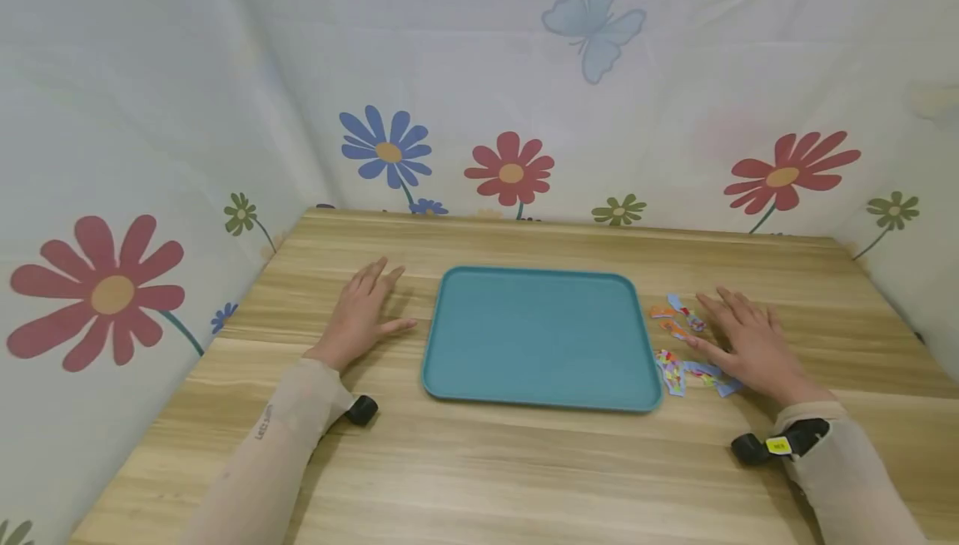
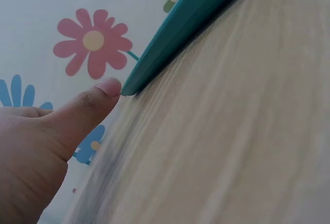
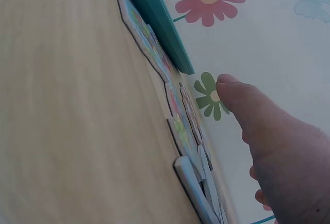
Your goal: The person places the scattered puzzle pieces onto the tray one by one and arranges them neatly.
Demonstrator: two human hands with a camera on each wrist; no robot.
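In the head view, a teal tray [image 1: 539, 341] lies flat on the wood-grain bench [image 1: 464, 474], between the person's two hands. The left hand [image 1: 355, 320] is left of the tray, its fingers wide and extended, the thumb pointing right toward the tray's left rim but just apart from it. The right hand [image 1: 752, 349] is right of the tray, its fingers also wide, beside a loose cluster of flat patterned pieces [image 1: 672, 372]. These pieces, coloured blue, orange and speckled, lie on the bench along the tray's right side; whether the right thumb touches any of them I cannot tell. Both forearms wear pale sleeves [image 1: 273, 433], with a black device [image 1: 363, 410] at the left wrist and another at the right. At the far side rises a white backdrop [image 1: 479, 54] printed with flowers and a butterfly. In the left wrist view, the left thumb stretches toward a corner of the tray, and the other fingers are mostly hidden. In the right wrist view, the pieces lie in an uneven line beside the tray, and the right thumb is extended near them, the remaining fingers largely out of sight.
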